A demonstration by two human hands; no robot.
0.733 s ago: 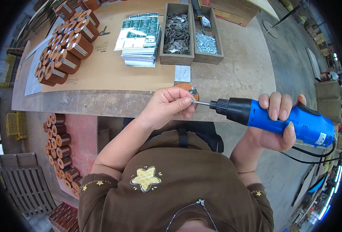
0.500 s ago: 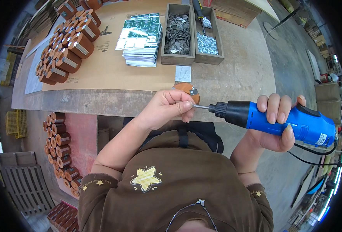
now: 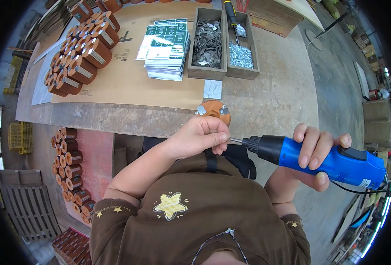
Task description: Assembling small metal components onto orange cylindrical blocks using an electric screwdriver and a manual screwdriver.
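My right hand (image 3: 314,148) grips a blue and black electric screwdriver (image 3: 273,149), held nearly level and pointing left. Its thin bit (image 3: 235,140) reaches the fingertips of my left hand (image 3: 200,136), which are pinched together around the bit's tip. Whatever small piece may sit between them is hidden. Just beyond the left fingers, at the table's front edge, is a round orange-brown wooden piece (image 3: 213,107). Two small grey metal tabs lie on its top, one at the left rim and one at the right (image 3: 223,110); the left hand covers its near side.
Farther back stand a wooden tray (image 3: 207,73) of dark metal pieces and another (image 3: 243,73) with screws and a hand screwdriver (image 3: 231,15). A stack of green and white printed sheets (image 3: 164,53) lies left of them. Several brown wooden cylinders (image 3: 83,68) crowd the table's left.
Both hands and the screwdriver have come slightly nearer to me, with the bit now sloping down to the right. More of the round wooden piece shows, including its left metal tab.
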